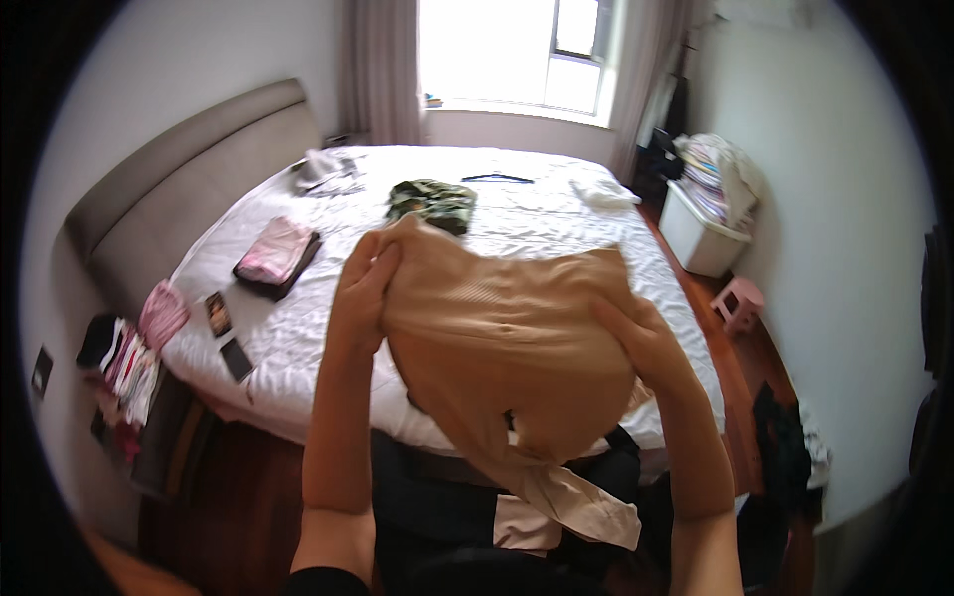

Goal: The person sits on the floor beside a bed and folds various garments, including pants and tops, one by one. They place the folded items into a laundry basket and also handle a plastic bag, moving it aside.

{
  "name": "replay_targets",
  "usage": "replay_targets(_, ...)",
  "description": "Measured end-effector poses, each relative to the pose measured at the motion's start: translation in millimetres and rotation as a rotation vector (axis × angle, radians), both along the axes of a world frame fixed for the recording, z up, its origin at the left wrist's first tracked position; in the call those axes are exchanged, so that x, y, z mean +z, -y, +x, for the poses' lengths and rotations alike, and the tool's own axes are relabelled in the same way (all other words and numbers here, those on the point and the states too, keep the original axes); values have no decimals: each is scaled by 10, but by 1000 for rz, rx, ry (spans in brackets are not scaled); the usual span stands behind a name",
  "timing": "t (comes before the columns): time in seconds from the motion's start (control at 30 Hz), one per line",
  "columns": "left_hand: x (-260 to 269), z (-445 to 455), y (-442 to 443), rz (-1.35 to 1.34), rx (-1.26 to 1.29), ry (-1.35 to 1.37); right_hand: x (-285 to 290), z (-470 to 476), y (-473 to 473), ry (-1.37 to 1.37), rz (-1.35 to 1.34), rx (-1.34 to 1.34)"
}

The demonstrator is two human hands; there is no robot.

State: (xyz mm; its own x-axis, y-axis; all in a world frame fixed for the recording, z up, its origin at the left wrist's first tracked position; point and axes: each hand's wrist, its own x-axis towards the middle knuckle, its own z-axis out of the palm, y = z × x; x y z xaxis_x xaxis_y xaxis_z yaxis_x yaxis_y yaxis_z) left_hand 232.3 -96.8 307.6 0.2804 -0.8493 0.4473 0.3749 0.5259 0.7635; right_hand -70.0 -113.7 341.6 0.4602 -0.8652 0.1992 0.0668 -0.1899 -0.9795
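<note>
Between my two raised hands a tan stretchy garment is spread over the near part of the bed. My left hand grips its upper left edge, fingers and thumb closed on the fabric. On the right side my right hand pinches the cloth, its fingers partly behind it. The lower part of the garment tapers and hangs towards my lap, where pale beige cloth shows. Beyond the garment, a camouflage-patterned garment lies on the white bedspread, and a dark clothes hanger lies farther back.
Left on the bed are a folded pink garment on dark cloth, a phone and a dark patterned object. Stacked clothes stand beside the bed. At right are a white bin with fabrics and a pink stool.
</note>
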Motion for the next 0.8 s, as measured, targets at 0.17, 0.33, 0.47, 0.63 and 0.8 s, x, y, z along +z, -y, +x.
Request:
replay_targets(0.17, -105, -60, 721, 135, 14, 59, -234, 3, 994, -44, 7, -76)
replay_targets(0.33, -1331, 389, 1785, 503, 32, 25, -1465, 23, 2374, -199, -43, -595)
replay_targets(0.47, -2330, 266, 1006, 556, 69, 114, -2545, -116, 1752, -288, -159, -617)
replay_targets(0.63, -3244, -474, -402, 811, -78, -60, -3395, -202, 168, -162, 56, -436)
replay_targets(0.8, -3320, -1184, -750, 992, -310, -83, -3433, -131, -651, -962, -221, -440)
